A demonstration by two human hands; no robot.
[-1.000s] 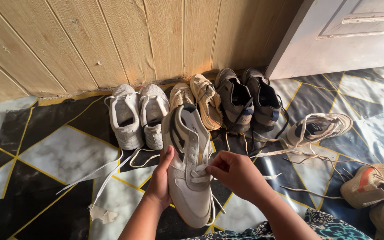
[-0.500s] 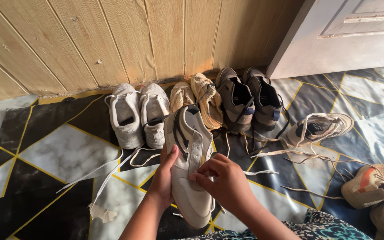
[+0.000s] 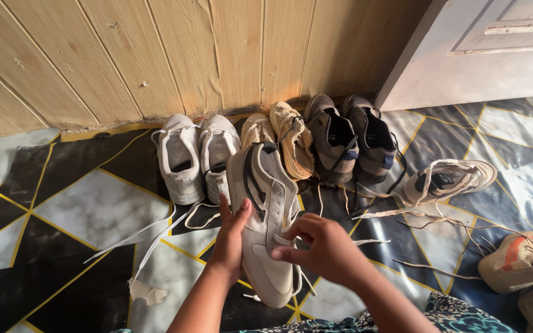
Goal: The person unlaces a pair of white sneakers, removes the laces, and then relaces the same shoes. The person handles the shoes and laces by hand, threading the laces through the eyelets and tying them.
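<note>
I hold a beige and white sneaker (image 3: 265,216) up over the floor in front of me, its heel end pointing away toward the wall and its toe toward my lap. My left hand (image 3: 228,237) is wrapped around its left side, thumb pressed against the upper, gripping it firmly. My right hand (image 3: 323,248) is closed in a pinch, thumb and forefinger nipping the white lace (image 3: 283,241) where it crosses the front of the shoe. Beyond it, lined up against the wooden plank wall (image 3: 155,55), sit a pair of white sneakers (image 3: 195,157), a pair of worn tan shoes (image 3: 279,139) and a pair of dark grey sneakers (image 3: 350,139), their loose laces trailing over the black and marble-patterned floor covering (image 3: 75,216). To my right a white sneaker with a dark lining (image 3: 448,180) lies on its side among tangled laces, and an orange and cream shoe (image 3: 519,262) sits near the edge of view. A white door (image 3: 495,55) stands in the corner at upper right.
</note>
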